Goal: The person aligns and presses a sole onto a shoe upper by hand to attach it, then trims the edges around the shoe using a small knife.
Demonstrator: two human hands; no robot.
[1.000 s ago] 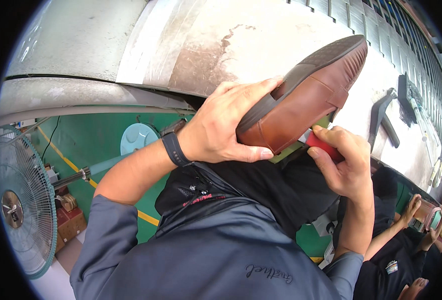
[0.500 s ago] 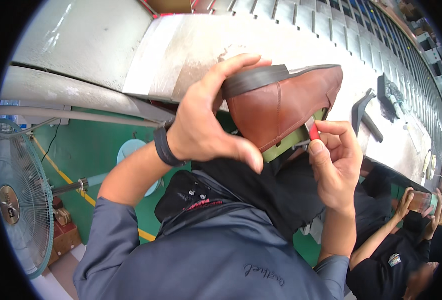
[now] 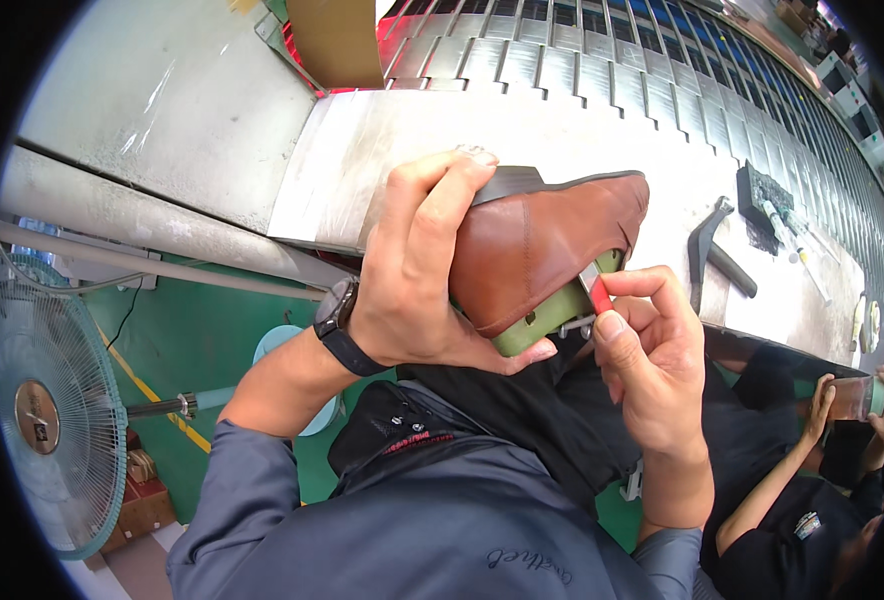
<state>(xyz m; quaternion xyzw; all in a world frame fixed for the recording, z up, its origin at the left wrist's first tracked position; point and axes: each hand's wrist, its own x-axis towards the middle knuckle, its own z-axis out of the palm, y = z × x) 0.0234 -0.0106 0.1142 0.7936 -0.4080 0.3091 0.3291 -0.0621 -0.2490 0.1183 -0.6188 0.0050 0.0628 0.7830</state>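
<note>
My left hand (image 3: 407, 265) wraps round the heel end of a brown leather shoe (image 3: 522, 250), fingers over the dark heel and thumb below, by the green shoe last (image 3: 534, 322) inside it. The shoe is held sole-up and tilted, its toe toward the right. Between thumb and forefinger, my right hand (image 3: 652, 350) pinches a small red-handled tool with a flat metal blade (image 3: 600, 294). That blade lies against the shoe's top edge, beside the green last. Exactly where its tip ends is hidden.
On the pale bench (image 3: 362, 150) at right lie a hammer (image 3: 722, 255) and a black block (image 3: 762, 200) with thin tools. A slatted metal conveyor (image 3: 602, 85) runs behind. A fan (image 3: 62, 430) stands left; at lower right a co-worker's hands hold a jar (image 3: 848, 398).
The shoe has turned in my left hand, which now wraps more of the heel, and the thumb presses nearer the last. The right hand keeps its tool at the shoe's edge. The whole view has shifted.
</note>
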